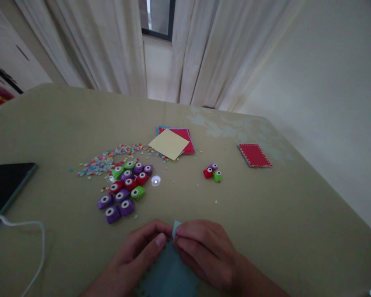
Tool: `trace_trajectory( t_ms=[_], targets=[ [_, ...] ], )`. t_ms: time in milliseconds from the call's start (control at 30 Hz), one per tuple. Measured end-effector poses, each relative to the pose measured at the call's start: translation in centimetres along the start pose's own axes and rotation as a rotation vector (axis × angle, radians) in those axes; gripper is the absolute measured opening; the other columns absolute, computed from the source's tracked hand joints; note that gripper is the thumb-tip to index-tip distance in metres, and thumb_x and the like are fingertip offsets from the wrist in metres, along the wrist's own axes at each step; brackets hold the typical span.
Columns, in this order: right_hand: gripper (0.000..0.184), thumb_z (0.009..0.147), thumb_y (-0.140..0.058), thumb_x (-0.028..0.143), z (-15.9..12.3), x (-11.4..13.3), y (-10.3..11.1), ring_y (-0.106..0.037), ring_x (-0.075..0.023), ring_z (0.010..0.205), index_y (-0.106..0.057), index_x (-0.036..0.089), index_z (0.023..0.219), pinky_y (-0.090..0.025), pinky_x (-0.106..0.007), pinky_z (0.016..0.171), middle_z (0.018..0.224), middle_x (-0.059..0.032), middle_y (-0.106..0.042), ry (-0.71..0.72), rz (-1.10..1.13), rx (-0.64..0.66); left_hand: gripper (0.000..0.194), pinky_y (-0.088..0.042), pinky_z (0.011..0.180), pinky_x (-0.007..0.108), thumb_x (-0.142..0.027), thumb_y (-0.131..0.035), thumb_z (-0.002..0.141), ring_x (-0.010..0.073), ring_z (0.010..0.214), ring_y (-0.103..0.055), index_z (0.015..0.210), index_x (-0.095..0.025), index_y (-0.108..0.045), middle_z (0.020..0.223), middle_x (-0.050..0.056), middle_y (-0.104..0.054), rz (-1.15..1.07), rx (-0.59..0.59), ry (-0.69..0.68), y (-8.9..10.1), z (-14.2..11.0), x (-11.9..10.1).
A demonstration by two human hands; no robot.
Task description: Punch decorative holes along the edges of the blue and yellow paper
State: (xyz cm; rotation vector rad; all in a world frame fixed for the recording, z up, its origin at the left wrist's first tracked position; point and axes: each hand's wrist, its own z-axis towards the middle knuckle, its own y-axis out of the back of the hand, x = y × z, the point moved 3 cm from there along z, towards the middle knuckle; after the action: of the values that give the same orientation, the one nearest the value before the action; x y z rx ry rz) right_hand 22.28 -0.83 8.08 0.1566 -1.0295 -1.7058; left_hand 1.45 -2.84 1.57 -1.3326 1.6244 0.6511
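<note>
A light blue sheet of paper (170, 274) with small notches along its edges lies at the near edge of the view, between my two hands. My right hand (208, 251) is closed, its thumb and fingertips pinching the paper's far corner, which stands up a little. My left hand (142, 249) is curled along the left edge, thumb on the paper and fingertips against the raised corner. Beyond my left hand sit several purple, red and green mini craft punches (126, 207) in a cluster. Three more small punches (213, 172) stand together farther right.
Colourful paper confetti (102, 162) is strewn behind the cluster. A yellow square sheet (169, 144) overlaps red and blue paper (188, 136). A red card with a dotted border (255, 155) lies right. A dark phone or tablet (9, 181) and white cable (42, 239) lie left.
</note>
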Motion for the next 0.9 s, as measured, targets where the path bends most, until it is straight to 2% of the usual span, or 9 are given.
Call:
trace_trajectory(
  t_ms=[167,300,533,900],
  targets=[
    [0.021,0.114,-0.054,0.011,0.5,0.8,0.0,-0.077,-0.018,0.087,-0.074,0.009,0.115,-0.059,-0.032,0.076,0.1,-0.0077,-0.083,0.067,0.015,0.046,0.056,-0.05,0.074,0.025,-0.079,-0.07,0.092,0.0189,0.082,-0.059,0.091,-0.023,-0.074,0.084,0.0,-0.064,0.027,-0.008,-0.033,-0.3,0.5,-0.5],
    [0.028,0.116,-0.046,0.011,0.6,1.3,-0.3,-0.075,-0.0175,0.082,-0.074,0.008,0.115,-0.056,-0.035,0.07,0.1,-0.0079,-0.084,0.07,0.058,0.098,0.057,-0.047,0.068,0.025,-0.078,-0.078,0.086,0.0175,0.075,-0.056,0.086,-0.021,-0.072,0.078,-0.001,-0.062,-0.023,0.035,-0.042,-0.8,0.6,-1.5],
    [0.018,0.111,-0.057,0.01,0.6,1.2,-0.6,-0.076,-0.0191,0.084,-0.073,0.008,0.119,-0.058,-0.035,0.069,0.096,-0.0085,-0.082,0.042,0.101,0.065,0.061,-0.045,0.068,0.025,-0.08,-0.08,0.082,0.0167,0.074,-0.052,0.084,-0.02,-0.071,0.078,-0.001,-0.06,-0.049,-0.01,-0.012,-0.8,0.5,-2.0],
    [0.021,0.112,-0.054,0.011,0.7,1.1,-0.6,-0.077,-0.0188,0.083,-0.07,0.012,0.126,-0.061,-0.034,0.07,0.095,-0.0074,-0.083,0.031,0.094,0.07,0.06,-0.045,0.069,0.025,-0.078,-0.085,0.08,0.0166,0.074,-0.053,0.083,-0.02,-0.07,0.077,-0.001,-0.061,-0.119,-0.02,0.007,-1.0,0.4,-2.1]
  ],
)
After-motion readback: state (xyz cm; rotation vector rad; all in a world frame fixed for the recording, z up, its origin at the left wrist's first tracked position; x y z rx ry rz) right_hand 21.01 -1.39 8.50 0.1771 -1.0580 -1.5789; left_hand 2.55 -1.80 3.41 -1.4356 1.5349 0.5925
